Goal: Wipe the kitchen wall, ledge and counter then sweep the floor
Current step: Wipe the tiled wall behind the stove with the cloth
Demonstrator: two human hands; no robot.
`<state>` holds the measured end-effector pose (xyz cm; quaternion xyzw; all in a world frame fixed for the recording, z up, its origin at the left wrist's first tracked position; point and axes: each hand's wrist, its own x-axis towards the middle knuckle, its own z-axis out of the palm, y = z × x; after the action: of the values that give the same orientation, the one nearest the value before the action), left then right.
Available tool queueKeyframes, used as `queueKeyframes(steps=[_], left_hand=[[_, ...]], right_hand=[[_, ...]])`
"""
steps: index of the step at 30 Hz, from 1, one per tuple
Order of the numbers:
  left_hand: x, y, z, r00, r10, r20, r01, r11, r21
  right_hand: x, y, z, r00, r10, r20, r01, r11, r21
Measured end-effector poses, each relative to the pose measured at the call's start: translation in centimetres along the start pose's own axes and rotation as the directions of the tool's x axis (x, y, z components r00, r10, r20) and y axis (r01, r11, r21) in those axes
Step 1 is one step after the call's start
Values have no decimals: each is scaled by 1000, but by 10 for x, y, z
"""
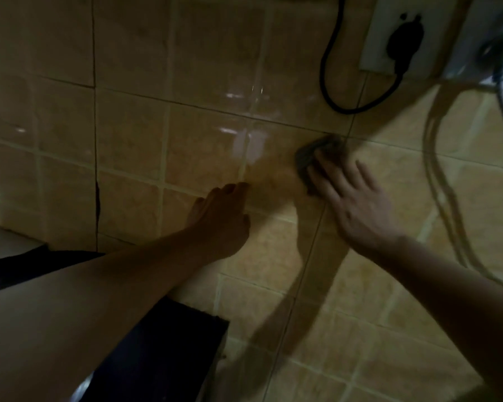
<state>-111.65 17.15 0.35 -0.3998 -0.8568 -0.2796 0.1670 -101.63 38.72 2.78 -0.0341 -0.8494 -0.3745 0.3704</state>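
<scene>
Right hand [357,204], fingers spread flat, presses a small grey-brown, blurred pad [314,158] against tan tiles [209,146].

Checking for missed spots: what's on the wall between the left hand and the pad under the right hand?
In the head view, only bare glossy tile with a grout line lies between the left hand and the pad under the right hand.
</scene>
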Motion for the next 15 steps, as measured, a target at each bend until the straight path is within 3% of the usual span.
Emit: queueKeyframes(steps=[3,8,9,11,13,15], left_hand=[[2,16,-2,997,-11,-77,10,1000,-13],[-1,35,1,992,1,-122,7,998,66],[1,37,-1,990,10,-138,-1,998,67],[5,44,-7,985,45,-169,-36,998,53],[11,51,-13,977,84,-198,-76,996,49],[14,57,-14,971,100,-217,-95,995,37]], right_hand=[[1,0,-1,988,139,-65,-137,990,30],[-29,-9,15,974,-224,19,224,974,-16],[-24,0,12,984,-178,-4,178,984,-27],[-10,22,2,992,91,-85,-93,995,-23],[3,39,-9,943,305,-131,-310,950,-23],[1,38,-11,921,358,-153,-365,931,-17]])
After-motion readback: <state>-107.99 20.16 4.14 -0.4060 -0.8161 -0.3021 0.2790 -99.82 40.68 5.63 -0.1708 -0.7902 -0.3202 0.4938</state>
